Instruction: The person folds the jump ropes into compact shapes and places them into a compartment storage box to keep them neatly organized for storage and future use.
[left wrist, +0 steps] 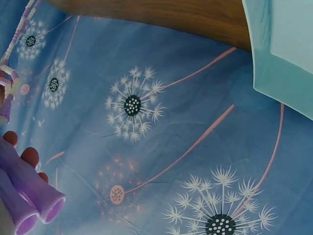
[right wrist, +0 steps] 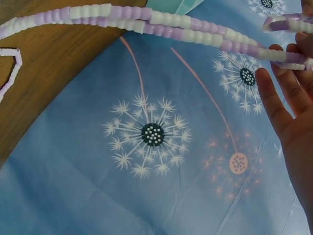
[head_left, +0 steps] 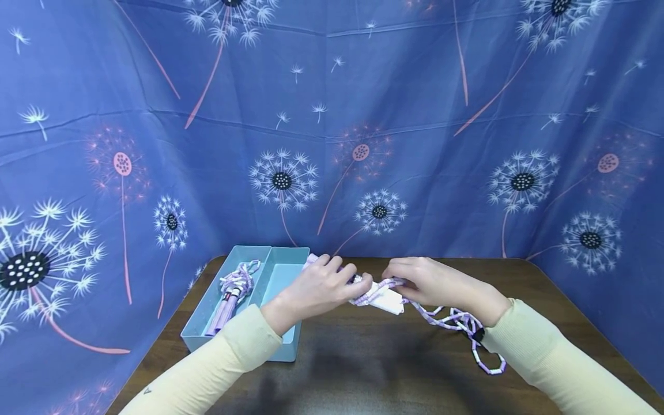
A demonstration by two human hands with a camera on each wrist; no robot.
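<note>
My left hand (head_left: 324,285) grips the two purple handles (left wrist: 34,191) of a beaded jump rope, their flared hollow ends sticking out past the fingers in the left wrist view. Purple and white beaded cord (right wrist: 161,22) runs from there to my right hand (head_left: 427,279), whose fingers pinch the doubled strands. Between the hands, a white flat piece (head_left: 388,301) shows beneath a strand. The loose beaded loops (head_left: 456,320) trail below my right wrist, with the lowest loop hanging over the table.
A light blue two-compartment bin (head_left: 282,271) stands on the left of the brown wooden table (head_left: 358,363). Its left compartment holds another bundled jump rope (head_left: 230,297) with purple handles. A blue dandelion-print cloth (head_left: 321,75) hangs behind and at both sides.
</note>
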